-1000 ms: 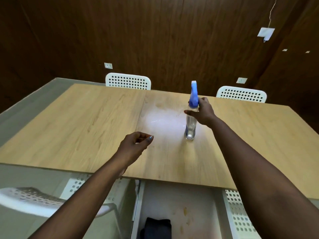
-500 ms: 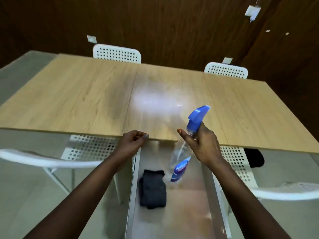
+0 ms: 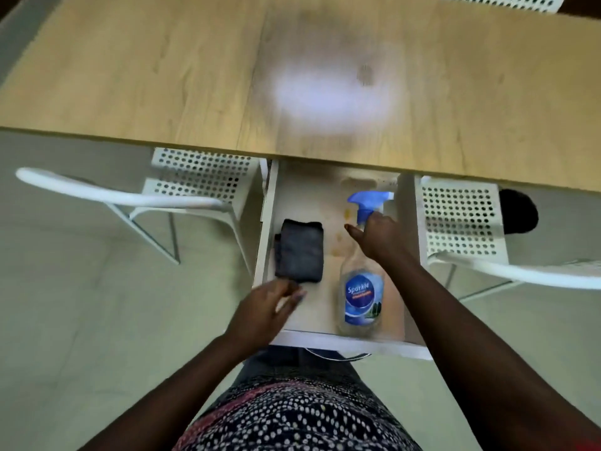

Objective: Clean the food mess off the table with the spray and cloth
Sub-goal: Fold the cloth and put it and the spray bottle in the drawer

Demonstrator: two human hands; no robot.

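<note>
Matt wood-grain table, clear glossy plastic spray bottle, dark soft cloth, perforated white chairs

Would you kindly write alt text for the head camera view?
A person's right hand holds a spray bottle lying in an open drawer below a wooden table, while the left hand reaches toward a folded dark cloth beside it.

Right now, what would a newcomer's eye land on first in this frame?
Probably the spray bottle with its blue trigger, lying in the open white drawer under the table, with the right hand on its neck. Next, the dark folded cloth beside it in the drawer, the left hand at its near edge. On the tabletop above, a pale blurred glare patch stands out.
</note>
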